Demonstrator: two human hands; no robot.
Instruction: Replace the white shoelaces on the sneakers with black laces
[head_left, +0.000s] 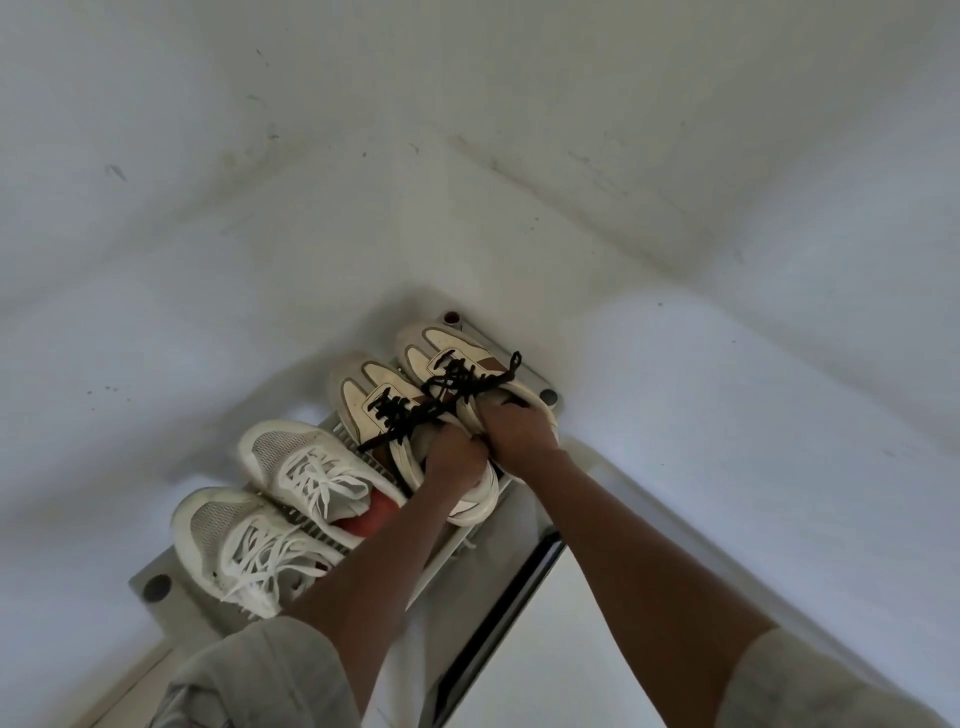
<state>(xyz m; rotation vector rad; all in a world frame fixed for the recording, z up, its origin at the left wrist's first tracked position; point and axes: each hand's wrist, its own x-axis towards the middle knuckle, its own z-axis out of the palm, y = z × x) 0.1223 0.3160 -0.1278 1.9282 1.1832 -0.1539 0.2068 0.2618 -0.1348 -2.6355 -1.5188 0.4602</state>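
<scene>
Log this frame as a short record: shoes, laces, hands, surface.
nearer cream sneaker: black laces, collar gripped by left hand
farther cream sneaker: black laces, collar gripped by right hand
grey mesh sneakers: two, white laces, beside the cream pair
surface: slatted rack in a wall corner

Looks like someone's home, entryway-corner kind of spot: two scuffed white walls (208, 218) meet right behind a slatted shoe rack (171, 605) with two pairs of worn sneakers (306, 467) lined up on it.
</scene>
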